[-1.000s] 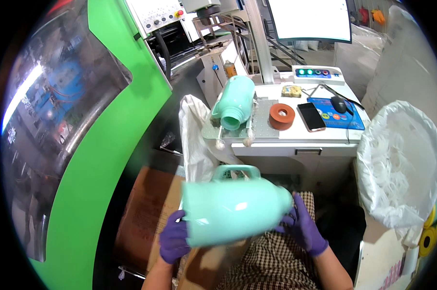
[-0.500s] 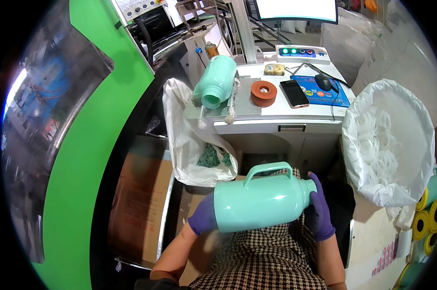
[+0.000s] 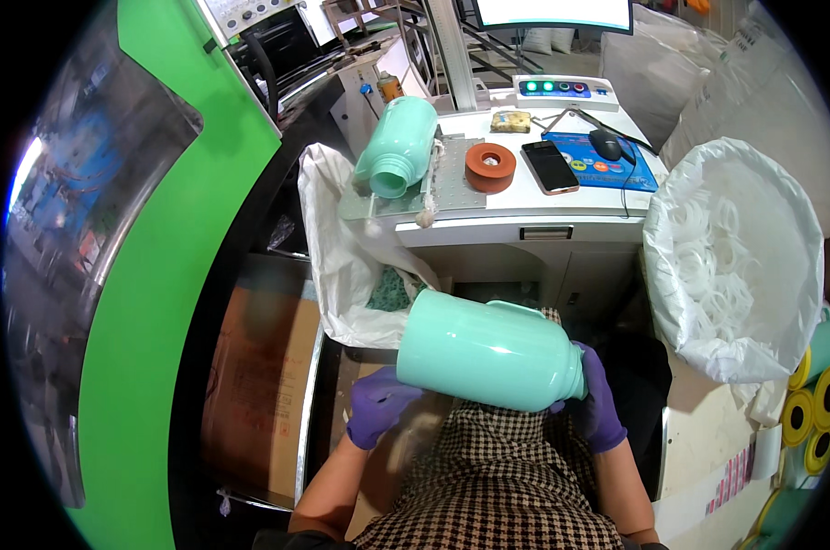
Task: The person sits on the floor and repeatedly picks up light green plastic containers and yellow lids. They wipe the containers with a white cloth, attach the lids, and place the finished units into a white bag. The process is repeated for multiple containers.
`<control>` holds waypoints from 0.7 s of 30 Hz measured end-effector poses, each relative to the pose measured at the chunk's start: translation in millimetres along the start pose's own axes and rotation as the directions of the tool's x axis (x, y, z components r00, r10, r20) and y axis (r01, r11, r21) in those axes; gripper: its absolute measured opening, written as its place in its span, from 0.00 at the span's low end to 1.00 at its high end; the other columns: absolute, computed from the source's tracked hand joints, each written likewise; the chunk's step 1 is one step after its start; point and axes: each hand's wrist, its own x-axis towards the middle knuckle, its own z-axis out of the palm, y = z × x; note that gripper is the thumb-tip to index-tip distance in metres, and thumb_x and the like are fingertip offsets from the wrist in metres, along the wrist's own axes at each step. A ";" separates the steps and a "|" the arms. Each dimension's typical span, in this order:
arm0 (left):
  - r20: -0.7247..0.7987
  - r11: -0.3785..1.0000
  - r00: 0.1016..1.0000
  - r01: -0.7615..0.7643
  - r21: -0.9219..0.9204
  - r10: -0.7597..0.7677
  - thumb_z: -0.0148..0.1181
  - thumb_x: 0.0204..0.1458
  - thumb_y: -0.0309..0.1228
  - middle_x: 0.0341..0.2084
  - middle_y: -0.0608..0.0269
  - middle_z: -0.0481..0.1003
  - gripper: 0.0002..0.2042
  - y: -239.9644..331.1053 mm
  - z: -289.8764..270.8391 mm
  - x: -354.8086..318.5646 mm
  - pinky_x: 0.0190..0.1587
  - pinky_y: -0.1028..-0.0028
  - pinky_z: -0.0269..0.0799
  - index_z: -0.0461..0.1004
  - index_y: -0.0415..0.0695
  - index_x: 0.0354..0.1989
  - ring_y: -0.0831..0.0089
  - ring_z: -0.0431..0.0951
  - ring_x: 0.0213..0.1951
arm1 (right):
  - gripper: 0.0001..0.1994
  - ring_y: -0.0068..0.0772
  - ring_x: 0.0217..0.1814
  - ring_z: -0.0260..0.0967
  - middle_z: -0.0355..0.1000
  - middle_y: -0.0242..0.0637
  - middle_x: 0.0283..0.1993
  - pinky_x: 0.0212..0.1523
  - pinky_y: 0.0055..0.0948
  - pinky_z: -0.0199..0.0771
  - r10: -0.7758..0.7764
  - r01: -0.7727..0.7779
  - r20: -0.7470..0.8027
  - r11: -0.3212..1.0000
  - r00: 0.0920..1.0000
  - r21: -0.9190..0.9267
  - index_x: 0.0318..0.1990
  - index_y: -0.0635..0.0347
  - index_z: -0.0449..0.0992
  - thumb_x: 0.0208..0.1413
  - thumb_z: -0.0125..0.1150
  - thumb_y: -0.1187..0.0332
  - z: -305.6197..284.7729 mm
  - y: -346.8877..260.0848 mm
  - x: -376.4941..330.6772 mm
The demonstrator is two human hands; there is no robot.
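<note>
Both hands are wearing purple gloves and holding a mint-green jug (image 3: 488, 353) on its side above the lap: the left hand (image 3: 378, 403) is gripping under its wide base, the right hand (image 3: 598, 403) is closing around its neck. Farther away, a second green jug (image 3: 398, 147) is lying on the white workbench (image 3: 525, 206), left of an orange tape roll (image 3: 490, 165).

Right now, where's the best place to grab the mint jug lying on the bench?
Take the jug around its ribbed body, coming from above. It lies on its side with its open mouth toward the bench's front edge, so the round body is exposed on top, and no handle shows on it to hook.
</note>
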 end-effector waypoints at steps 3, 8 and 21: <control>0.019 0.997 0.998 0.067 -0.041 -0.066 0.65 0.47 0.18 0.33 0.56 0.83 0.04 -1.0 -6.7 -5.8 0.41 0.71 0.78 0.84 0.38 0.31 0.66 0.83 0.36 | 0.27 0.25 0.48 0.73 0.73 0.37 0.53 0.41 0.23 0.77 0.059 -0.059 0.008 0.997 0.998 0.046 0.65 0.60 0.65 0.73 0.38 0.48 7.2 -11.1 1.0; 0.068 0.963 0.975 0.218 -0.159 -0.210 0.65 0.47 0.19 0.33 0.56 0.82 0.05 10.5 -19.9 -5.4 0.39 0.73 0.77 0.84 0.38 0.33 0.68 0.82 0.35 | 0.28 0.23 0.33 0.75 0.76 0.37 0.43 0.26 0.19 0.73 -0.049 0.044 -0.033 0.987 0.998 -0.154 0.59 0.61 0.70 0.72 0.38 0.45 30.2 -33.0 7.8; -0.077 0.999 0.997 -0.010 0.038 0.013 0.62 0.46 0.15 0.31 0.56 0.83 0.09 99.4 -24.0 -8.1 0.36 0.71 0.77 0.84 0.41 0.32 0.65 0.83 0.33 | 0.29 0.25 0.12 0.65 0.73 0.34 0.21 0.08 0.17 0.58 0.368 -0.360 0.213 0.930 0.905 -0.077 0.43 0.57 0.77 0.68 0.41 0.39 13.8 -11.8 21.4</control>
